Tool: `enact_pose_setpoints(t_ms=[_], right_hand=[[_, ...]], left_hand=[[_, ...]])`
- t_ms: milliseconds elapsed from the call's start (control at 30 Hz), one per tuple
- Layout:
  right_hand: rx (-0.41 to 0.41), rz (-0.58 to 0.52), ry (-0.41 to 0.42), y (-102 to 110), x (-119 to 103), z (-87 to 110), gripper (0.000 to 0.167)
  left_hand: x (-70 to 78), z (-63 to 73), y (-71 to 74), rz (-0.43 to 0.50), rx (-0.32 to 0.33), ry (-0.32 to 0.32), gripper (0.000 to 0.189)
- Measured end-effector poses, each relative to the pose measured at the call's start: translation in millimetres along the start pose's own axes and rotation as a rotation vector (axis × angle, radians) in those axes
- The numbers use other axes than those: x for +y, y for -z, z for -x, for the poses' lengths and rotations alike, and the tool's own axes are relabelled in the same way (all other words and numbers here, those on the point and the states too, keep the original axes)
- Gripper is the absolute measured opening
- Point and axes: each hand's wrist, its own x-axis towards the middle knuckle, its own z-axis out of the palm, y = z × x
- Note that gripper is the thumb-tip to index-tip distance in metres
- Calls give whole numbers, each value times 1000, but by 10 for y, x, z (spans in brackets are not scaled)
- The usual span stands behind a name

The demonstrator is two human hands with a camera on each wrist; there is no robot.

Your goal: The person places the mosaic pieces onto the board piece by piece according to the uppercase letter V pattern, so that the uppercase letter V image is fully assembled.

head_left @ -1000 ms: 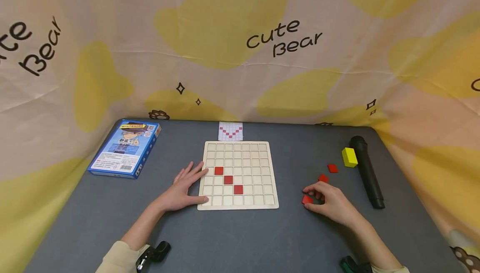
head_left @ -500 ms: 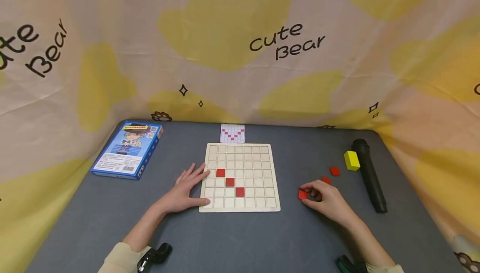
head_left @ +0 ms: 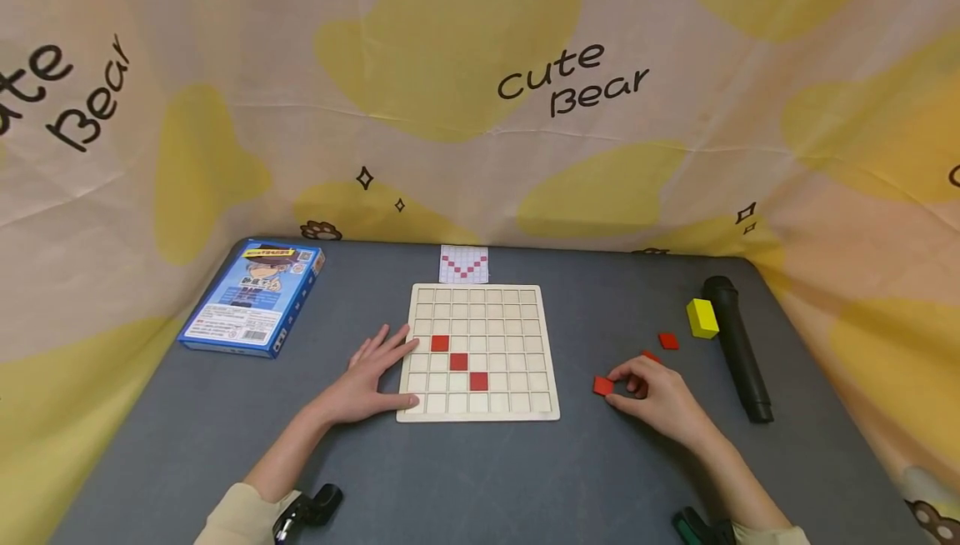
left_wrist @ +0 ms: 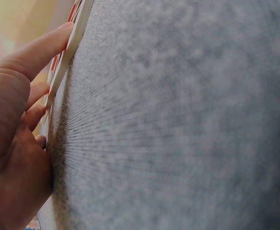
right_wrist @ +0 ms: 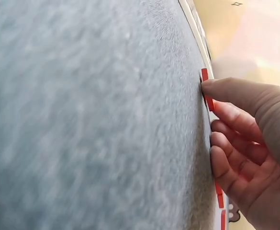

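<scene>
Head view: our right hand (head_left: 663, 402) brought its pinched, unplaced tile (head_left: 602, 386) nearer the board (head_left: 517, 402); left hand (head_left: 365, 384) splayed at nine o'clock.

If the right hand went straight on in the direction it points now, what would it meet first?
Beyond the red tile it pinches, the right hand would probably meet the right edge of the board. Its height is hard to judge, so it might pass above.
</scene>
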Motion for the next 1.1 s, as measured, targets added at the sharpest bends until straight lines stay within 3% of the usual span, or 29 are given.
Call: enact_pose_setpoints(t_ms=[533, 833, 1100], right_hand=[[-2, -66, 25, -243, -281, -401, 25], [-42, -179, 40, -486, -550, -709, 22], [-89, -216, 68, -709, -791, -971, 21]], left_hand=[[-11, 1, 9, -3, -3, -9, 87], [-9, 2, -1, 10, 4, 4, 95], [-8, -2, -13, 13, 18, 12, 98]])
